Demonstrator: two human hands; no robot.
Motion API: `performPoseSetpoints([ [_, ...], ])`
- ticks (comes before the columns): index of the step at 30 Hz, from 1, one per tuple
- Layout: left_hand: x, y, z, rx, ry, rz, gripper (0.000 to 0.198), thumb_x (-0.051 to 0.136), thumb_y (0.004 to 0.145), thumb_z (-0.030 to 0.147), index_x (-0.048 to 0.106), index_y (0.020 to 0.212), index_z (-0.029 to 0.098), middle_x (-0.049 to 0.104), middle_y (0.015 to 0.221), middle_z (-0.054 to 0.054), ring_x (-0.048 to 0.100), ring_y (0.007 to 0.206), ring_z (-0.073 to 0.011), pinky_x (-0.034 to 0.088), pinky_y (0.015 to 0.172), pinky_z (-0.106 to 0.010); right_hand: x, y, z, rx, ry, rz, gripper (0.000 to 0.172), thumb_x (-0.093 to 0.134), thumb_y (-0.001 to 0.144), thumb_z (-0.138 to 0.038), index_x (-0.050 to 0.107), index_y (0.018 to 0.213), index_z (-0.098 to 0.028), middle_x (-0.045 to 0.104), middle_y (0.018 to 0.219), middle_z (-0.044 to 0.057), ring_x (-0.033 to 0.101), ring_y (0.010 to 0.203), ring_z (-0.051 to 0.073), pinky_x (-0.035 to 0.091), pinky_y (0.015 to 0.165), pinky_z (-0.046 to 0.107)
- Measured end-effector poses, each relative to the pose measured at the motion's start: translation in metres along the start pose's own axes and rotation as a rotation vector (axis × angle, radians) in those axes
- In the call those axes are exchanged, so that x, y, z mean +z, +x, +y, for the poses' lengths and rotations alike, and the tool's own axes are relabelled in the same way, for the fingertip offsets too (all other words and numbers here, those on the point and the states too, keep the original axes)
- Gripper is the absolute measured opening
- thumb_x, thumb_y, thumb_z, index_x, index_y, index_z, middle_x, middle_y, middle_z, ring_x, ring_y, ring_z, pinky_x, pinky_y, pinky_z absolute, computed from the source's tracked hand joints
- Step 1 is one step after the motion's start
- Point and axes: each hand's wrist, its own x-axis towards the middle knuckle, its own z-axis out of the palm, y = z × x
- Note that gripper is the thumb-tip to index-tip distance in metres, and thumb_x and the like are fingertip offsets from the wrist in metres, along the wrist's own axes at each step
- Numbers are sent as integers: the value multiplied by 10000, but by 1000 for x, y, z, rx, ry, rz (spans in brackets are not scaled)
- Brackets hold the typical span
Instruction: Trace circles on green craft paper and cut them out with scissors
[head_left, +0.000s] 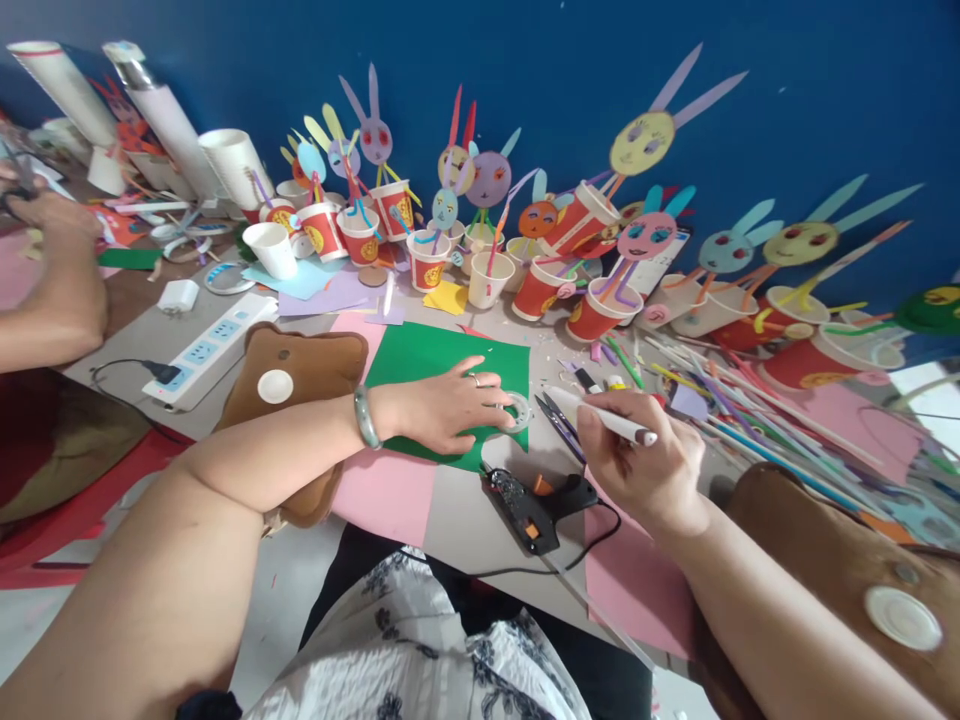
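1. From the head camera, I see the left hand (456, 405) with fingers spread on the green paper sheet (420, 356), fingertips touching a clear ring (526, 412) near its right edge.
2. The right hand (646, 462) grips a white pen (628, 428) beside it.
3. Done, I judge: the rabbit-headed cup figures (646, 238) behind.
4. Left, I judge: the sheet, seemingly uncut; I can't make out any outline.

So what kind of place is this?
Probably a craft room or workshop: I can see rabbit-eared paper faces above cups, a glue gun, and green paper under the left hand.
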Motion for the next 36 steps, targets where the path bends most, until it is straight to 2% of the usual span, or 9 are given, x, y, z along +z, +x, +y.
performPoseSetpoints([
  [4, 1, -1, -2, 17, -19, 17, 433, 561, 837, 199, 550, 1263, 282, 558, 1385, -102, 458, 1275, -321, 236, 1138, -647, -2, 8, -1, 133, 90, -26, 127, 592, 960, -316, 647, 973, -203, 740, 844, 74, 651, 569, 167, 479, 554, 300],
  [8, 3, -1, -3, 13, -8, 37, 440, 564, 826, 187, 564, 1257, 281, 515, 1385, -118, 472, 1270, -313, 241, 1135, -629, -9, 24, -2, 261, 179, -119, 234, 528, 983, -416, 632, 908, -221, 707, 773, 63, 629, 561, 180, 482, 570, 319],
  [11, 1, 0, -3, -10, 40, 27, 471, 574, 817, 188, 570, 1279, 277, 537, 1250, -130, 496, 1226, -306, 284, 1109, -586, -7, 40, 3, 324, 253, -183, 290, 504, 981, -484, 617, 925, -223, 651, 641, 27, 595, 506, 183, 462, 535, 321],
  [15, -6, 1, -1, -30, 60, -25, 454, 554, 819, 177, 619, 1261, 259, 594, 1032, -104, 584, 981, -271, 395, 978, -485, 9, 59, 14, 386, 308, -311, 430, 488, 959, -573, 598, 744, -218, 559, 525, 4, 501, 437, 160, 385, 461, 301],
  [18, -12, 0, 0, -81, -24, -102, 489, 544, 826, 192, 614, 1303, 275, 629, 840, -48, 589, 768, -232, 440, 804, -385, 25, 72, 18, 330, 370, -432, 441, 511, 946, -561, 589, 705, -200, 522, 501, -7, 493, 470, 145, 376, 481, 279],
  [22, -18, -2, 0, -139, -102, -174, 564, 556, 812, 209, 583, 1368, 303, 607, 665, 2, 562, 640, -224, 411, 634, -326, 47, 86, 18, 249, 283, -537, 402, 513, 944, -473, 566, 671, -183, 538, 551, -9, 466, 509, 117, 341, 517, 259],
  [29, -21, -2, -2, -135, -104, -243, 685, 569, 788, 200, 498, 1460, 318, 652, 710, -3, 586, 654, -213, 399, 602, -300, 69, 101, 8, 12, 153, -756, 304, 495, 965, -365, 518, 719, -187, 548, 612, -2, 428, 552, 113, 296, 542, 244],
  [36, -23, 0, 0, -163, -101, -290, 715, 550, 793, 191, 468, 1489, 325, 696, 773, -8, 576, 637, -211, 360, 584, -312, 73, 110, -1, -80, 21, -921, 310, 474, 995, -376, 595, 813, -156, 605, 698, 41, 439, 571, 129, 279, 561, 255],
])
